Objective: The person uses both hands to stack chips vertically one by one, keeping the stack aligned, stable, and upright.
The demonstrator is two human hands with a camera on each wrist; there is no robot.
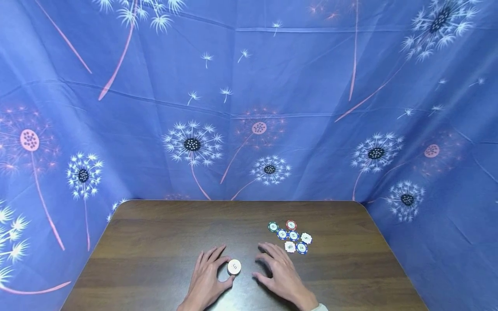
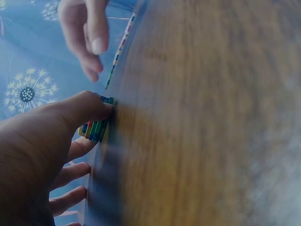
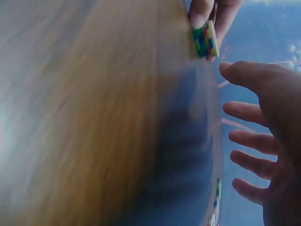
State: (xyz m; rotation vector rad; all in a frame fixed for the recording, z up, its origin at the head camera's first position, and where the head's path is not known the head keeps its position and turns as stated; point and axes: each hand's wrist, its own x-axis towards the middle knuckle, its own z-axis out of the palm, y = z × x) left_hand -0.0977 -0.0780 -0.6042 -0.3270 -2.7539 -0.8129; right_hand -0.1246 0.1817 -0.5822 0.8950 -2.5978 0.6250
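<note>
A short stack of poker chips (image 1: 234, 267) stands on the wooden table, a pale chip on top and green, blue, red and yellow edges below. My left hand (image 1: 208, 276) pinches this stack between thumb and index finger, the other fingers spread beside it. In the left wrist view the thumb lies across the colored edges of the chip stack (image 2: 94, 129). To the right of the stack my right hand (image 1: 281, 273) hovers low over the table, fingers apart and holding nothing. The right wrist view shows its fingers (image 3: 254, 139) spread, with the stack (image 3: 205, 40) beyond the thumb.
Several loose poker chips (image 1: 293, 236) in green, red, blue and white lie flat beyond the right hand, close together. The brown table (image 1: 163, 233) reaches back to a blue curtain (image 1: 311, 86) with dandelion prints, which also hangs along both sides.
</note>
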